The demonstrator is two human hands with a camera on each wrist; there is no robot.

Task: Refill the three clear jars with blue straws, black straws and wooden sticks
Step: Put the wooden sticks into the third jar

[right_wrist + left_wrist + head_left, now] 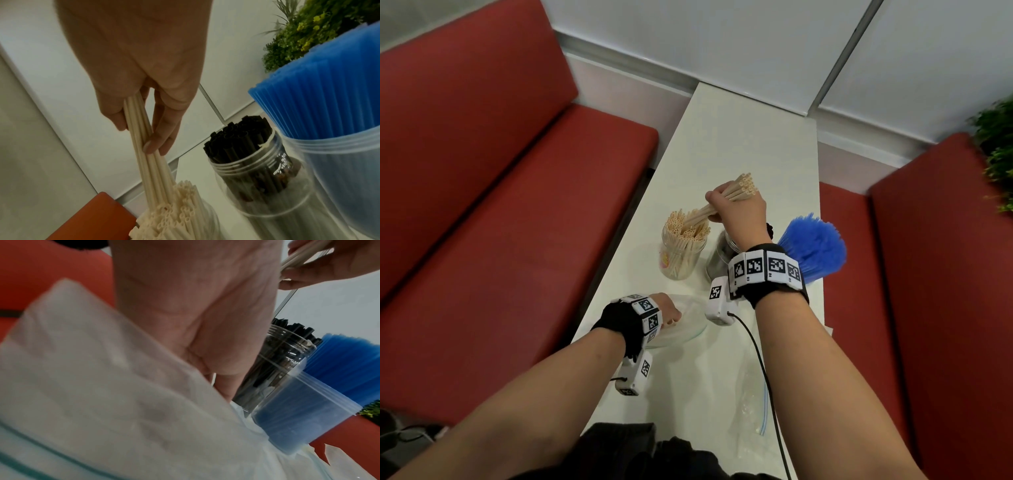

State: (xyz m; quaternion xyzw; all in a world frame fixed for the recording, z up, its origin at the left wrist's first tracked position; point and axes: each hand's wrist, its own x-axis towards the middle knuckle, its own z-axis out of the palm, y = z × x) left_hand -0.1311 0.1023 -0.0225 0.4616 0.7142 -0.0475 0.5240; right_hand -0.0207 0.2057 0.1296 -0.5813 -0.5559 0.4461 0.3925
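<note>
Three clear jars stand in a row on the white table (750, 137). The left jar (679, 263) holds beige wooden sticks (174, 216). My right hand (722, 209) (136, 136) grips a slanted bundle of the same sticks (739, 188) above it, their lower ends among the sticks in that jar. The middle jar (259, 175) (283, 356) is filled with black straws and is mostly hidden behind my right wrist in the head view. The right jar (339, 162) (304, 415) is packed with blue straws (815, 246). My left hand (671, 313) (222, 386) holds a clear plastic bag (688, 325) (102, 386) down on the table.
A second clear zip bag (753, 397) lies crumpled near the table's front right. Red bench seats (517, 205) flank the table on both sides. A green plant (996, 154) stands at the far right. A black cable (760, 359) runs from my right wrist.
</note>
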